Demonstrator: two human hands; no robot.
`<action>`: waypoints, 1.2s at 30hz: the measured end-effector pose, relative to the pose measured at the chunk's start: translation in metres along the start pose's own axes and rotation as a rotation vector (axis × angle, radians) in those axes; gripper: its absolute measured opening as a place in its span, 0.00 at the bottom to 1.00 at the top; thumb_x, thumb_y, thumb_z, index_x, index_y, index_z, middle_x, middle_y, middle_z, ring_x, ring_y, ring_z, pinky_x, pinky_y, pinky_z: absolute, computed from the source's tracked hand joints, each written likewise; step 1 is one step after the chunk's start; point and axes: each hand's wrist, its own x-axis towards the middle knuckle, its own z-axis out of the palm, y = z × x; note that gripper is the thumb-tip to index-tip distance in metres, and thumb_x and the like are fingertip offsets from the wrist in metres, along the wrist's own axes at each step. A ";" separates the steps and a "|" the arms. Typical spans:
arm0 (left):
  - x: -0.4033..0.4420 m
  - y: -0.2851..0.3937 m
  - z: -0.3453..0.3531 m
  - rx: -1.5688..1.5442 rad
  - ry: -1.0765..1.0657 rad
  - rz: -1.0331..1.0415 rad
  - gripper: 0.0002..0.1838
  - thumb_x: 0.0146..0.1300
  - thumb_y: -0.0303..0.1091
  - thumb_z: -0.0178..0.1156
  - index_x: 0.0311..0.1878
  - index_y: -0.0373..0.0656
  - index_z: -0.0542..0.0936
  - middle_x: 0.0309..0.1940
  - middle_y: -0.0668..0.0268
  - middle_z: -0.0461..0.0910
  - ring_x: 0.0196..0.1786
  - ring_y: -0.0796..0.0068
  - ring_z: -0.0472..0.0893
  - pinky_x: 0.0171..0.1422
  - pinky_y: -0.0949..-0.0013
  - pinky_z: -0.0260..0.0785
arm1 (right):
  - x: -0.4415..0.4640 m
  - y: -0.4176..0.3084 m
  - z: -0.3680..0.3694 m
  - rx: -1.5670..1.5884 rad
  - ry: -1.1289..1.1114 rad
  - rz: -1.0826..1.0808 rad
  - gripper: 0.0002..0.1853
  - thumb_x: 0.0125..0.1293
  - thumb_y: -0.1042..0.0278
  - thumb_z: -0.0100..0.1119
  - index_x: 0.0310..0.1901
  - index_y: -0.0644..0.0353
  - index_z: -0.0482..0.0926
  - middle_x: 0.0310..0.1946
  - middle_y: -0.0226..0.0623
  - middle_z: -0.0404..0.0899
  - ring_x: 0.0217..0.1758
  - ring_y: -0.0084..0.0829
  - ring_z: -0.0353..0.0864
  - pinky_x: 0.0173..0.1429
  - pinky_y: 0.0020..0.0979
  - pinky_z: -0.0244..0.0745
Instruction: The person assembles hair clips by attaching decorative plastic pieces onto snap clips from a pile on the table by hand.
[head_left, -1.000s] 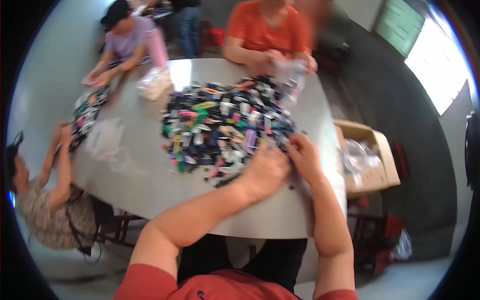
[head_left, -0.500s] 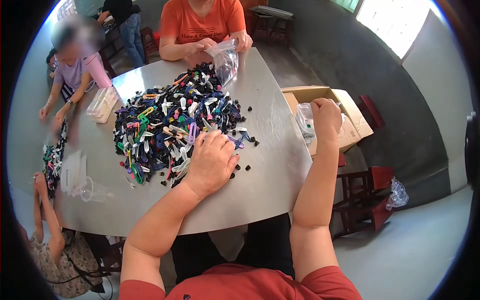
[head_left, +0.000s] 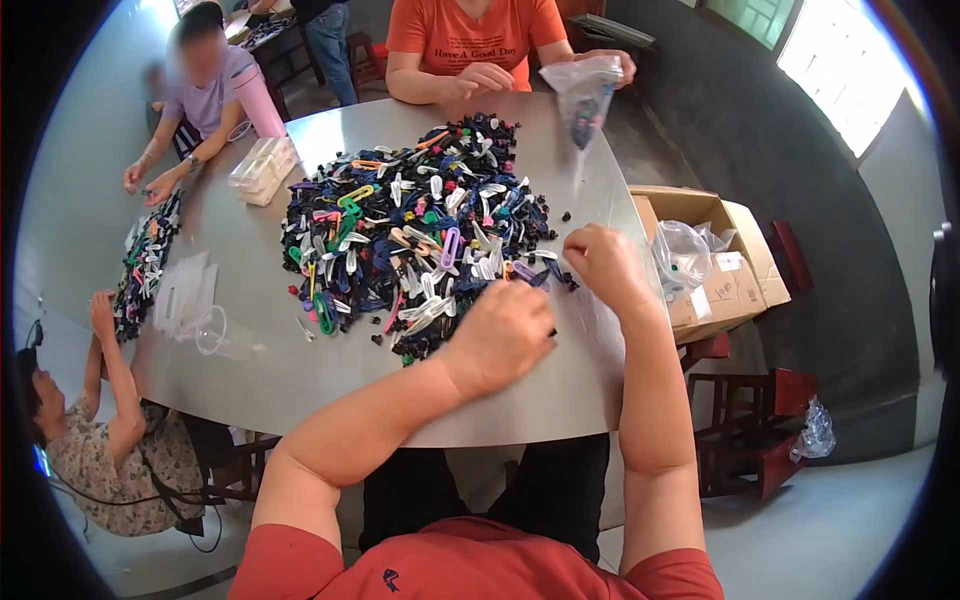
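A large heap of mixed hair clips (head_left: 400, 235), black, white, navy, green and other colours, covers the middle of the metal table. My left hand (head_left: 503, 335) is at the heap's near right edge, back upward. Its fingers are curled in, slightly smeared, and what lies under them is hidden. Above the table just right of the heap hangs my right hand (head_left: 608, 262), wrist bent, fingers curled downward. I cannot make out anything in it. A purple clip (head_left: 530, 272) lies between the two hands. A clear plastic bag (head_left: 683, 255) stands in a cardboard box (head_left: 745, 275) at the right.
Across the metal table (head_left: 390, 405), a person in orange holds up a zip bag (head_left: 583, 95) with dark pieces inside. Two people at the left work at a smaller clip pile (head_left: 148, 265). Clear cases (head_left: 264, 170), a plastic cup (head_left: 212, 330) and red stools (head_left: 770, 430) are around.
My right hand has moved left from above the bag in the box to beside the heap. My left hand has shifted right and curled. The person across has lifted the zip bag sideways.
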 end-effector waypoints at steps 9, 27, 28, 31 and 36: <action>-0.005 -0.009 0.012 0.127 -0.111 0.111 0.08 0.58 0.32 0.61 0.40 0.42 0.82 0.39 0.64 0.78 0.51 0.62 0.79 0.62 0.58 0.69 | -0.003 -0.019 0.014 0.033 -0.101 -0.029 0.09 0.61 0.63 0.65 0.39 0.57 0.86 0.36 0.46 0.82 0.42 0.53 0.84 0.49 0.49 0.79; 0.003 -0.039 -0.004 0.205 0.226 -0.195 0.09 0.62 0.30 0.63 0.44 0.40 0.81 0.34 0.62 0.77 0.41 0.59 0.78 0.49 0.57 0.71 | -0.005 -0.050 0.015 0.017 0.068 -0.346 0.03 0.59 0.73 0.62 0.34 0.57 0.79 0.32 0.39 0.78 0.37 0.46 0.83 0.42 0.45 0.80; 0.003 -0.040 -0.005 0.193 0.225 -0.178 0.09 0.62 0.30 0.63 0.44 0.40 0.81 0.34 0.62 0.77 0.41 0.59 0.78 0.49 0.57 0.71 | -0.006 -0.051 0.016 0.005 0.075 -0.331 0.03 0.59 0.73 0.62 0.34 0.57 0.79 0.32 0.39 0.78 0.37 0.46 0.83 0.42 0.45 0.80; 0.001 -0.044 -0.004 0.204 0.201 -0.224 0.05 0.64 0.28 0.60 0.42 0.42 0.82 0.33 0.61 0.77 0.42 0.58 0.78 0.48 0.55 0.70 | -0.007 -0.054 0.018 0.039 0.067 -0.396 0.04 0.60 0.73 0.65 0.37 0.57 0.81 0.33 0.39 0.78 0.37 0.45 0.82 0.41 0.44 0.80; 0.004 -0.043 -0.009 0.136 0.179 -0.250 0.09 0.65 0.25 0.57 0.46 0.39 0.82 0.37 0.56 0.81 0.45 0.52 0.80 0.53 0.52 0.72 | -0.010 -0.048 0.009 0.067 0.079 -0.362 0.06 0.61 0.74 0.63 0.40 0.57 0.84 0.35 0.39 0.79 0.40 0.45 0.83 0.45 0.42 0.80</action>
